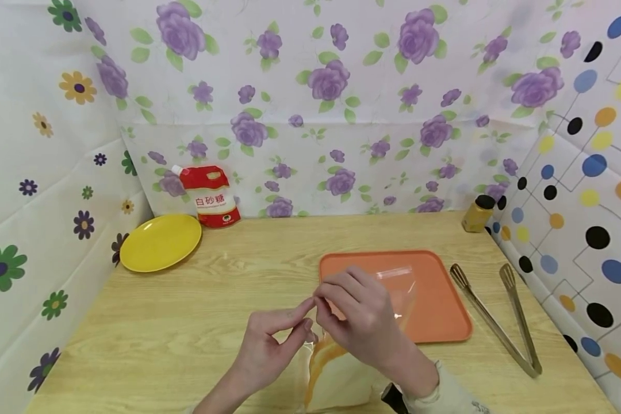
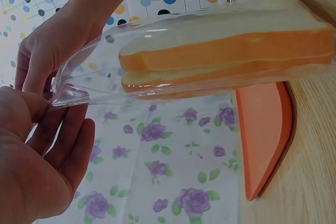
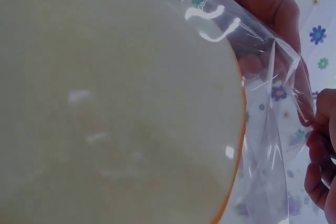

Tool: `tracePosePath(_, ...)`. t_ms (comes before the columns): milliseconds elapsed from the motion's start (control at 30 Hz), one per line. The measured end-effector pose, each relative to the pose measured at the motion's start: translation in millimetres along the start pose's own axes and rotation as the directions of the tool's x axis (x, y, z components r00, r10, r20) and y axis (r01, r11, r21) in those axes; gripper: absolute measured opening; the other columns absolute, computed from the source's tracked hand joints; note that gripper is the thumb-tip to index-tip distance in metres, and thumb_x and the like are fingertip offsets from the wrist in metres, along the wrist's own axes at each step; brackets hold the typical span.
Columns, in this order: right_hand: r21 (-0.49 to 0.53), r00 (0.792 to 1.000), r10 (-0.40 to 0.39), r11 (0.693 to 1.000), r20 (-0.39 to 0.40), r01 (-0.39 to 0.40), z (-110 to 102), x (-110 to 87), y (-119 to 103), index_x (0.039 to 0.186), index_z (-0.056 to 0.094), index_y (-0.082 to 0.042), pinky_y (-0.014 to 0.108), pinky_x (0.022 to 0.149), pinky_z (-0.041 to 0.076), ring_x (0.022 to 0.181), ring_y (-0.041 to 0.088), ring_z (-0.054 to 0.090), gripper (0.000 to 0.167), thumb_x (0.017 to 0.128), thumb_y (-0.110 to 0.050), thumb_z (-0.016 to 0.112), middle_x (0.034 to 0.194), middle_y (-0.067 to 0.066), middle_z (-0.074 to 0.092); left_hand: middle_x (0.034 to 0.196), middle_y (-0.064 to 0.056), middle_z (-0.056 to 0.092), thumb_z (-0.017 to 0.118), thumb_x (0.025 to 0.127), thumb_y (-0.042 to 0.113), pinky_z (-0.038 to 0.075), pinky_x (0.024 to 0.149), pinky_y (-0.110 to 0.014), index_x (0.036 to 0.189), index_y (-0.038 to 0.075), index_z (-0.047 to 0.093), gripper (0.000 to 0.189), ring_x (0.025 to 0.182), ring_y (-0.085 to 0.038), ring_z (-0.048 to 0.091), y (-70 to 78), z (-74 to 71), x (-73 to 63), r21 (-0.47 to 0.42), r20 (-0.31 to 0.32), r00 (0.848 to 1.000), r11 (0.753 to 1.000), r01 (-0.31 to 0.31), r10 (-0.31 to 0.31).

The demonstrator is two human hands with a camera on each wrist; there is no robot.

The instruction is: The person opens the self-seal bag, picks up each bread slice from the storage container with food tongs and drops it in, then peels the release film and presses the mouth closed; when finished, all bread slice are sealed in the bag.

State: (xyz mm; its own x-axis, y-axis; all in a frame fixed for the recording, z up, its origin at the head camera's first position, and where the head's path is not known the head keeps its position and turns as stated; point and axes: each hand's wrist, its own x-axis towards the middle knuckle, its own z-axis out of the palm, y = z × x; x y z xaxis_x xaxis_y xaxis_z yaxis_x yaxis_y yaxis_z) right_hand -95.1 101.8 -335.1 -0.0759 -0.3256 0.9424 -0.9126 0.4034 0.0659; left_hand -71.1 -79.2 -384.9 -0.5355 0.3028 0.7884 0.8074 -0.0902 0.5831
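A clear plastic bag holds thick slices of bread with orange-brown crusts. It stands close in front of the person, low in the head view. The left hand pinches the gathered top of the bag between thumb and forefinger. Right beside it, the right hand pinches the same plastic, the fingertips of both hands meeting. In the right wrist view the pale face of a slice fills most of the frame, with creased film beyond its crust. The right hand and forearm cover part of the bag in the head view.
An orange tray lies just behind the hands, with metal tongs to its right. A yellow plate and a red-and-white sugar pouch are at the back left. At the back right stands a yellow jar with a black lid.
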Motion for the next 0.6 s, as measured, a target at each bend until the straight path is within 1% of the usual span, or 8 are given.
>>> tracePosePath(67,0.039,0.999,0.04,0.998,-0.012,-0.04,0,-1.3,1,0.083,0.068,-0.005,0.025,0.055,0.048,0.063,0.018,0.055,0.018,0.095,-0.007,0.055,0.079,0.004,0.065,0.095,-0.025,0.072,0.061,0.08,-0.03,0.06,0.064,-0.03,0.138,0.007,0.06,0.068,0.061,-0.02,0.07,-0.7,0.0,1.1,-0.004,0.001,1.0,1.0,0.006,-0.006)
tracePosePath(200,0.118,0.992,0.114,0.987,-0.048,-0.108,1,-2.9,4,0.084,0.066,-0.004,0.024,0.055,0.048,0.065,0.018,0.056,0.017,0.096,-0.007,0.055,0.08,0.005,0.063,0.086,-0.02,0.073,0.058,0.081,-0.03,0.06,0.064,-0.031,0.138,0.008,0.06,0.069,0.061,-0.019,0.07,-1.9,0.7,2.0,-0.006,-0.002,1.0,1.0,0.012,-0.012)
tracePosePath(233,0.131,0.988,0.142,0.982,-0.061,-0.133,0,-3.1,5,0.084,0.066,-0.004,0.024,0.055,0.048,0.065,0.018,0.056,0.017,0.096,-0.008,0.055,0.08,0.005,0.063,0.088,-0.021,0.073,0.058,0.081,-0.03,0.06,0.065,-0.031,0.138,0.008,0.06,0.069,0.06,-0.019,0.07,-2.3,1.0,2.0,-0.009,-0.005,1.0,1.0,0.015,-0.015)
tracePosePath(333,0.209,0.967,0.248,0.951,-0.066,-0.229,-5,-3.0,8,0.086,0.064,-0.003,0.023,0.055,0.047,0.064,0.015,0.055,0.016,0.098,-0.01,0.057,0.079,0.005,0.062,0.081,-0.017,0.073,0.058,0.082,-0.029,0.06,0.068,-0.031,0.139,0.008,0.059,0.068,0.06,-0.018,0.07,-3.3,1.4,0.9,-0.002,-0.019,0.999,1.0,0.028,-0.028)
tracePosePath(400,0.278,0.938,0.345,0.906,-0.043,-0.32,-10,-2.9,8,0.088,0.064,-0.003,0.022,0.055,0.046,0.062,0.013,0.053,0.012,0.098,-0.008,0.058,0.078,0.004,0.061,0.076,-0.015,0.072,0.06,0.083,-0.027,0.059,0.07,-0.03,0.14,0.007,0.058,0.066,0.06,-0.019,0.07,-4.1,1.0,-0.5,0.005,-0.034,0.998,0.999,0.044,-0.044)
tracePosePath(467,0.353,0.895,0.447,0.838,-0.004,-0.417,-15,-3.6,7,0.091,0.064,-0.002,0.021,0.056,0.045,0.062,0.011,0.052,0.008,0.097,0.0,0.059,0.078,0.005,0.061,0.07,-0.012,0.071,0.061,0.085,-0.025,0.058,0.079,-0.03,0.14,0.004,0.058,0.062,0.062,-0.02,0.07,-5.0,0.1,-1.8,0.015,-0.049,0.997,0.998,0.065,-0.064)
tracePosePath(500,0.389,0.869,0.495,0.798,0.013,-0.461,-18,-4.0,6,0.093,0.064,-0.001,0.022,0.057,0.047,0.063,0.012,0.054,0.008,0.096,0.004,0.059,0.079,0.006,0.062,0.069,-0.012,0.071,0.061,0.085,-0.024,0.057,0.082,-0.03,0.14,0.003,0.058,0.061,0.063,-0.02,0.071,-5.5,-0.5,-2.5,0.015,-0.056,0.996,0.997,0.075,-0.074)
tracePosePath(600,0.468,0.776,0.629,0.674,0.043,-0.572,-27,-4.6,4,0.096,0.064,0.002,0.022,0.06,0.051,0.068,0.013,0.06,0.013,0.094,0.013,0.057,0.082,0.01,0.065,0.07,-0.011,0.072,0.061,0.085,-0.024,0.054,0.09,-0.031,0.136,-0.001,0.06,0.055,0.065,-0.02,0.072,-6.1,-2.1,-5.4,0.013,-0.076,0.992,0.995,0.101,-0.099)
